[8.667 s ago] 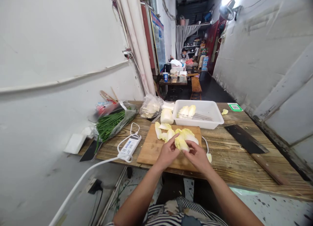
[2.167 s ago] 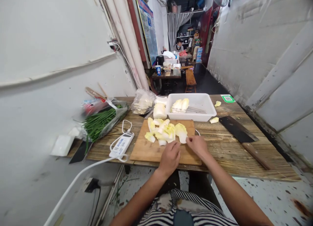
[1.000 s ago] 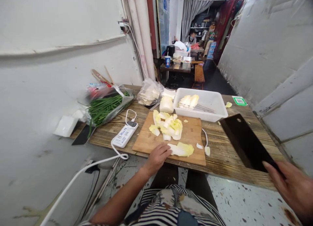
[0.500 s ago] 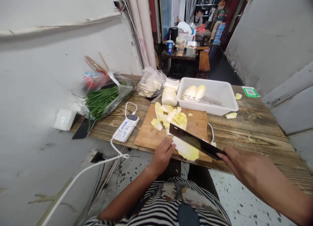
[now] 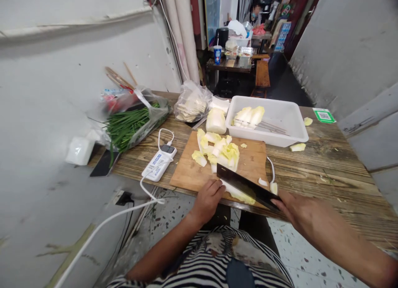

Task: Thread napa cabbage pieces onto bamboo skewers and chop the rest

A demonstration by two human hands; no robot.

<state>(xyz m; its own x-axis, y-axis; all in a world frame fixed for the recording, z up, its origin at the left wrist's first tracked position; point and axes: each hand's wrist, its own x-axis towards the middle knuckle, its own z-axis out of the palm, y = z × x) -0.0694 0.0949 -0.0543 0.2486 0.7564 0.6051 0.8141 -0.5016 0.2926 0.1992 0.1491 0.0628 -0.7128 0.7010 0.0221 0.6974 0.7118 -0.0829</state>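
My right hand (image 5: 294, 209) grips the handle of a dark, broad-bladed cleaver (image 5: 245, 187). Its blade slants over a napa cabbage leaf (image 5: 239, 194) at the near edge of the wooden cutting board (image 5: 186, 172) and hides part of that leaf. With fingers curled, my left hand (image 5: 209, 200) presses on the leaf's left end, close to the blade's tip. Cut pieces of yellow and white cabbage (image 5: 228, 155) lie in a heap just beyond the blade. Whether the edge has entered the leaf I cannot tell.
Behind the board stand a white plastic tub (image 5: 267, 136) with cabbage leaves and skewers, a cabbage chunk (image 5: 216, 121) and a bag of pale slices (image 5: 192, 103). To the left lie a white power bank (image 5: 158, 163) with a cable and bagged green chives (image 5: 126, 128). A person sits far back.
The cleaver has come down and nearer to me, covering more of the leaf. My left hand stays on the leaf's end. The whole view has shifted slightly.
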